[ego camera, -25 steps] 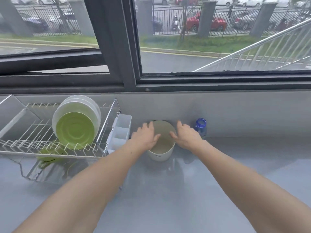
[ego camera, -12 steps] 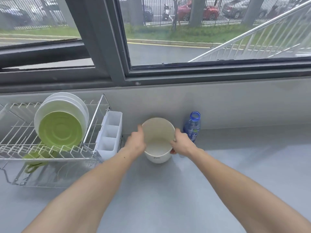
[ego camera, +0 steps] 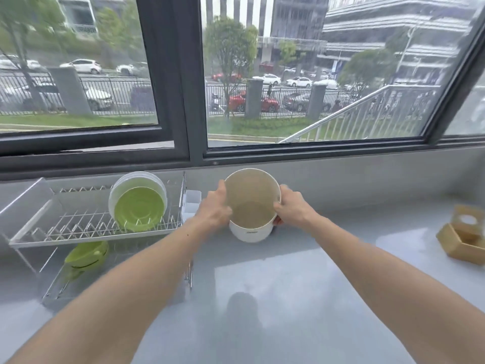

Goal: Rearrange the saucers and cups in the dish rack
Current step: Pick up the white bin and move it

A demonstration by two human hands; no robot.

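Left hand (ego camera: pixel 215 212): your fingers curl round the left wall of the white container (ego camera: pixel 251 233). Right hand (ego camera: pixel 291 212): it grips the right wall, thumb over the rim. The container sits between your two hands, mouth tilted toward you; whether its base touches the counter (ego camera: pixel 288 298) cannot be told.

Just beyond your left hand: white cutlery holder (ego camera: pixel 193 198), hung on the end of the dish rack (ego camera: pixel 31 239). Further left of that hand, upper tier: saucers (ego camera: pixel 139 207) stand on edge in a stack, a green one at the front with white ones behind. Lower tier, below and left of your left forearm: green cups (ego camera: pixel 88 254). All are well apart from both hands.

Far right of your right hand: wooden box (ego camera: pixel 458 246) on the counter.
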